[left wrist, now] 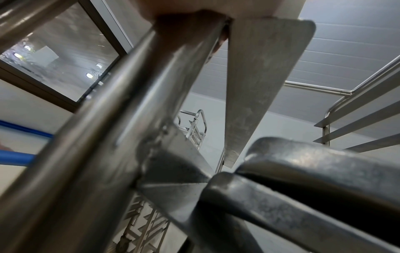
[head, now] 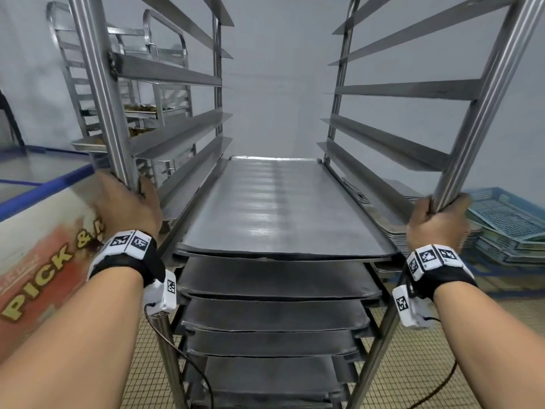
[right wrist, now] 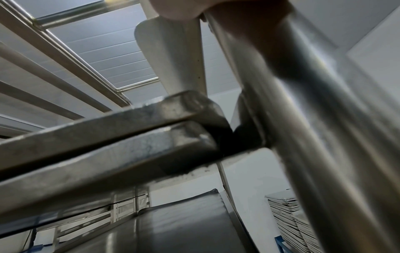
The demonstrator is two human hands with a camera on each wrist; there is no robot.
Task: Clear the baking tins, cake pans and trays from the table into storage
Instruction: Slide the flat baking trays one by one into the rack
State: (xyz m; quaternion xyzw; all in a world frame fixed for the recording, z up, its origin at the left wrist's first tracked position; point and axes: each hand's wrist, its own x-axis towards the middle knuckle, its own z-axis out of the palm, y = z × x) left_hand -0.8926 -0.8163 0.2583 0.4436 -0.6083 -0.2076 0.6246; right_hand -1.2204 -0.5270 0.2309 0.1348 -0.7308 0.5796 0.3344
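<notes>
Tiled floor (head: pixel 418 343) underfoot; your left hand (head: pixel 126 205) & right hand (head: pixel 439 222) each wrap a rack (head: pixel 100 93) post, probably to steer it (trays (head: pixel 274 208) loaded).

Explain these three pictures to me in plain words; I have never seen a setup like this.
No machine here: a person wears one camera on the head and one on each wrist. The head view looks down at both arms. The left hand and the right hand each grip an upright steel post of a tall steel tray rack. Dark flat metal baking trays sit on its lower rails; the upper rails show none. The wrist views look up along the posts, close and blurred. A stack of blue plastic crates stands at right.
</notes>
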